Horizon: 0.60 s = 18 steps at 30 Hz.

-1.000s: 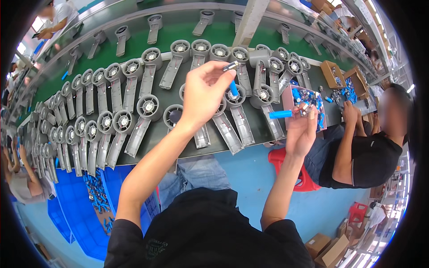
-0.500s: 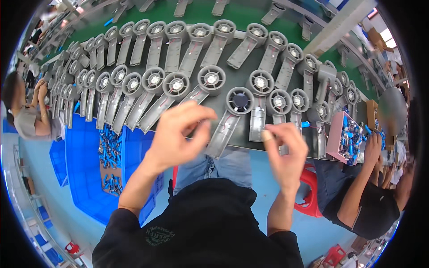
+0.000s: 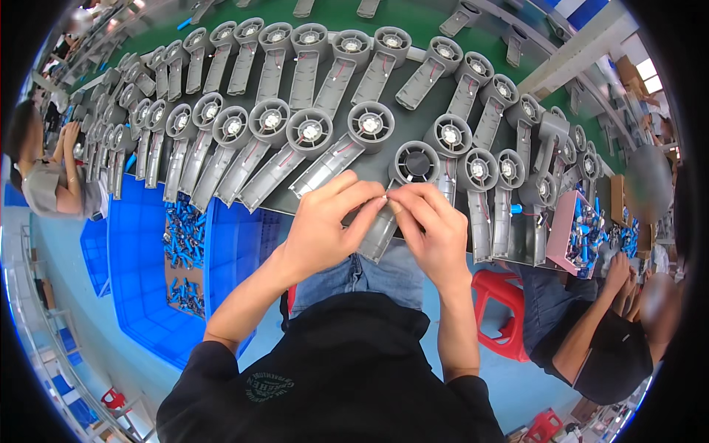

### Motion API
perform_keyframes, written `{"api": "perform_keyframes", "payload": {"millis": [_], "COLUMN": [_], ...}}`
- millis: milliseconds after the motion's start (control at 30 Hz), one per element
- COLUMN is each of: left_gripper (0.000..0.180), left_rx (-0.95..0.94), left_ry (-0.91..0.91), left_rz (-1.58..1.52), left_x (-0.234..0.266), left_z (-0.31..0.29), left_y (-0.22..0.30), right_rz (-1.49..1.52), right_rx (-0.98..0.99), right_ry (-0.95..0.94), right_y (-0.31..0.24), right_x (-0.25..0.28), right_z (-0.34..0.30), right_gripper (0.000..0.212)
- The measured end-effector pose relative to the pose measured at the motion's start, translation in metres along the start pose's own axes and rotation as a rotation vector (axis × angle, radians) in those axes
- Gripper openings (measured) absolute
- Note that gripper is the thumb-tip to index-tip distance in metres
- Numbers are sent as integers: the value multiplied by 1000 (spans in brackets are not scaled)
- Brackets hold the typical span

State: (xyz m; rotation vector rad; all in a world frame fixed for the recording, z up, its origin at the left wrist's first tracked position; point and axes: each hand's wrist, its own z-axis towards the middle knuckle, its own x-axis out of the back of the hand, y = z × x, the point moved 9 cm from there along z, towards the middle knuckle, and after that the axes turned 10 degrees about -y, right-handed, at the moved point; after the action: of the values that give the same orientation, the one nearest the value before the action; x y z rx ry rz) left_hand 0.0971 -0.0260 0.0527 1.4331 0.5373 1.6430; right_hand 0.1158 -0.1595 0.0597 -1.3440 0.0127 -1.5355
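A grey handheld-fan housing with a round black centre (image 3: pixel 417 163) lies in front of me at the table's near edge, its trough-shaped handle pointing toward me. My left hand (image 3: pixel 323 223) and my right hand (image 3: pixel 434 230) meet above that handle, thumbs and fingers pinched, fingertips almost touching. Whatever sits between the fingertips is too small to make out; a tiny pale speck shows there. Beside my hands lie similar grey fan housings (image 3: pixel 309 131) with pale centres and thin red wires in their handles.
Rows of grey fan housings cover the dark table (image 3: pixel 405 122). Blue bins (image 3: pixel 140 280) with blue-wrapped parts stand at left below the table. A pink box (image 3: pixel 567 235) of blue parts sits at right. Near a red stool (image 3: pixel 502 314), another person (image 3: pixel 591 347) works; one more is at far left.
My hands have come together from either side, over the handle of the black-centred fan housing, with fingers now pinched. The view has shifted slightly.
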Motion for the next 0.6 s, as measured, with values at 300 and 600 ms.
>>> {"api": "perform_keyframes", "payload": {"millis": [300, 600], "left_gripper": [40, 34], "left_rx": [-25, -70], "left_ry": [105, 134], "left_rz": [-66, -119], "left_x": [-4, -10], "left_z": [-12, -10], "left_y": [-14, -13], "right_rz": [175, 250], "right_rx": [-137, -227], "right_ry": [146, 187], "right_y": [12, 20], "right_x": [-3, -6], "right_z": [-2, -3], "right_gripper": [10, 12]}}
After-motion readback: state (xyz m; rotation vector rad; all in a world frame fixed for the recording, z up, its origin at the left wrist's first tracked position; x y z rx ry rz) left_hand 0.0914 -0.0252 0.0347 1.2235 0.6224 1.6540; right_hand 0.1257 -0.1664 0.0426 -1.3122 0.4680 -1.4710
